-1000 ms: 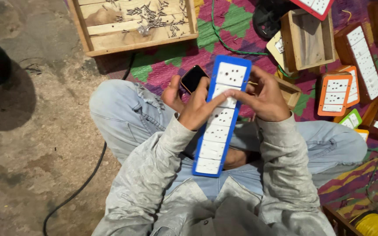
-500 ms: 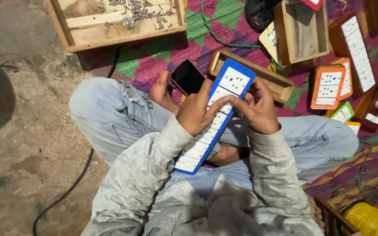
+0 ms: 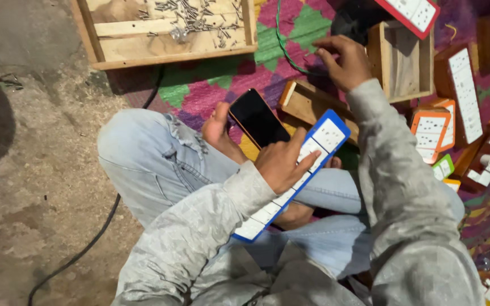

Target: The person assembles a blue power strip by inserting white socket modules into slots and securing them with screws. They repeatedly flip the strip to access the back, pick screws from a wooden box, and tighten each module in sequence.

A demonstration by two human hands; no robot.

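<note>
My left hand (image 3: 282,164) grips a long white switch panel with a blue rim (image 3: 319,144), which lies slanted across my lap. My right hand (image 3: 344,59) is off the panel, stretched out over the coloured mat (image 3: 199,93). Its fingers are curled and apart with nothing visible in them. It hovers between a green wire (image 3: 284,51) and an open wooden box (image 3: 401,62). A black phone (image 3: 259,119) rests by my bare foot (image 3: 219,127), just left of the panel's far end.
A shallow wooden tray (image 3: 165,54) holding several screws lies at the top. A long narrow wooden box (image 3: 307,105) sits under the panel's far end. Orange-rimmed switch plates (image 3: 429,133) and more wooden-backed panels (image 3: 463,93) lie at right. A black cable (image 3: 86,243) crosses the dirt floor.
My right hand has let go of the panel and reached up and away toward the wooden box. The left hand alone holds the panel now. The view has shifted a little.
</note>
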